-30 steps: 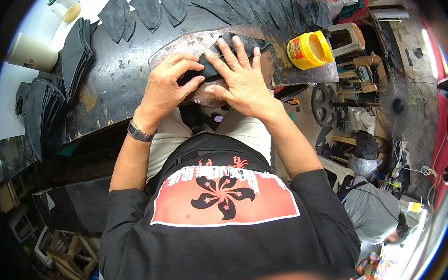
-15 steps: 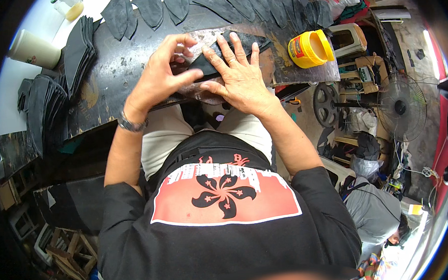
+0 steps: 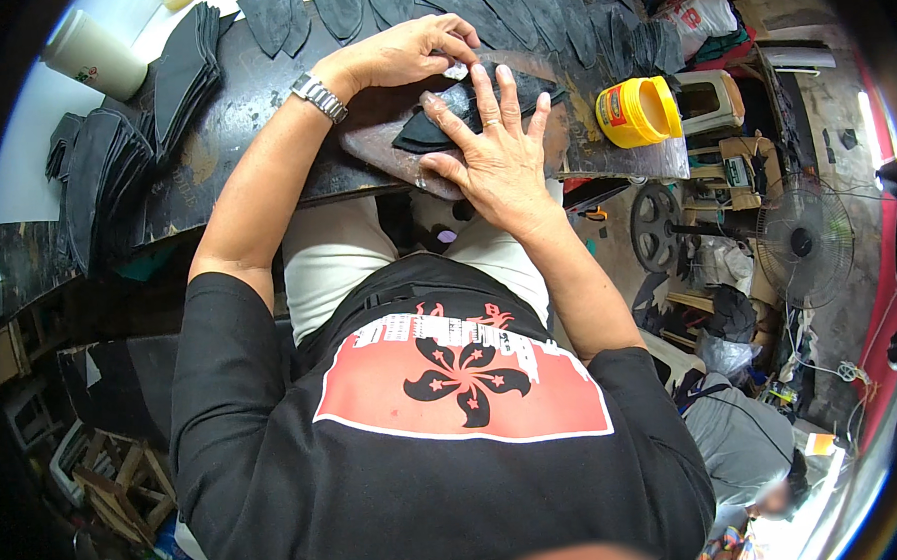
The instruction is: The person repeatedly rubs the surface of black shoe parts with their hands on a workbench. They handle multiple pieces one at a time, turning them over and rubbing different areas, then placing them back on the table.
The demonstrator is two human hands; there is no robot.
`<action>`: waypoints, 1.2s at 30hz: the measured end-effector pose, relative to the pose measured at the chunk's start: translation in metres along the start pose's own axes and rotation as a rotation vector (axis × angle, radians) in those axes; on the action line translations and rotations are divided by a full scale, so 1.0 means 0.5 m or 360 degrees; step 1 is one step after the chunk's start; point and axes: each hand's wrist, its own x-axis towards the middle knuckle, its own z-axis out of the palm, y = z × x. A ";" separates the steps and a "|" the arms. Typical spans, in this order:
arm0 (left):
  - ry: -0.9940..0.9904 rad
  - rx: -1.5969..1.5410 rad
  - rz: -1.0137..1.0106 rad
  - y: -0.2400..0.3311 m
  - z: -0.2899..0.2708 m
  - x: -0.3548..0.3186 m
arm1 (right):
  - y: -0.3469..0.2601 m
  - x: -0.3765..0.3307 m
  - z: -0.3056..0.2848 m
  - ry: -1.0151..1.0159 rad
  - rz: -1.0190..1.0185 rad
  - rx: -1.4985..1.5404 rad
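Right hand (image 3: 498,163) lies flat, fingers spread wide, pressing the black leather piece (image 3: 440,120) on the surface (image 3: 231,109) left of the yellow jar (image 3: 638,112); left hand (image 3: 409,52) pinches its top edge.

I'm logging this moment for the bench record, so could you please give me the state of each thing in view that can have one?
Left hand: fingers curled, pinching at the top edge of the black piece.
Right hand: flat, fingers spread, pressing the black piece down.
Black piece: lying flat on the work slab.
Yellow tub: on its side, lid on.
Black cut pieces: stacked at the left.
White cup: upright.
Fan: standing; spinning or not, cannot tell.
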 end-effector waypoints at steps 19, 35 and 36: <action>0.0159 0.0240 0.0116 0.006 0.029 -0.015 | 0.036 -0.036 -0.007 -0.0019 0.0306 0.0072; 0.0161 0.0252 0.0079 0.007 0.030 -0.016 | 0.027 -0.044 0.001 -0.0116 0.0118 -0.0085; 0.0161 0.0248 0.0071 0.007 0.030 -0.017 | 0.019 -0.047 0.002 -0.0118 0.0091 -0.0020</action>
